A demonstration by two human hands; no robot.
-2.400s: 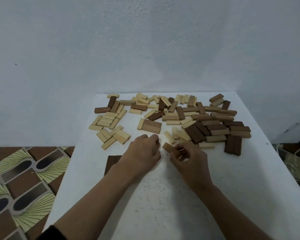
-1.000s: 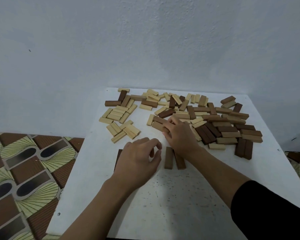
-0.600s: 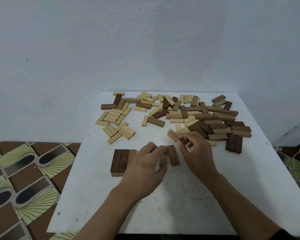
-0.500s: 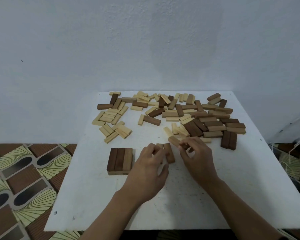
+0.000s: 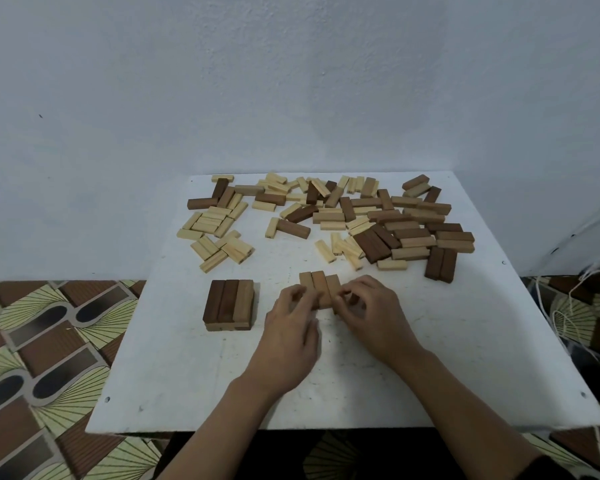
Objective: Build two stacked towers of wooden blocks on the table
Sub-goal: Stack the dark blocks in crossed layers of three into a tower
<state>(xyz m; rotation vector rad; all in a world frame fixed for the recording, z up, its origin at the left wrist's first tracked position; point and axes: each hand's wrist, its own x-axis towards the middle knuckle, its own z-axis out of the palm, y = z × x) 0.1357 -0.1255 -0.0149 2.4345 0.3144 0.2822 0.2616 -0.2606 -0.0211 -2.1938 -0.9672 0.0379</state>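
Note:
On the white table (image 5: 465,341) three brown blocks lie side by side as a row (image 5: 319,285) in front of me. My left hand (image 5: 291,327) grips the row's left side with curled fingers. My right hand (image 5: 371,313) grips its right side, and the near ends of the blocks are hidden under my fingers. To the left stands a low stack (image 5: 228,304), two layers high, with three dark and mid-brown blocks on top. A big scatter of loose light and dark blocks (image 5: 343,216) covers the far half of the table.
A pale blue wall (image 5: 291,81) rises right behind the table's far edge. Patterned floor tiles (image 5: 42,341) show to the left and below. White cords (image 5: 568,317) hang off the table's right side. Bare tabletop lies near me.
My right hand brought a third block from the pile and set it beside the two lying in front of me. Both hands now close in on the row from its sides.

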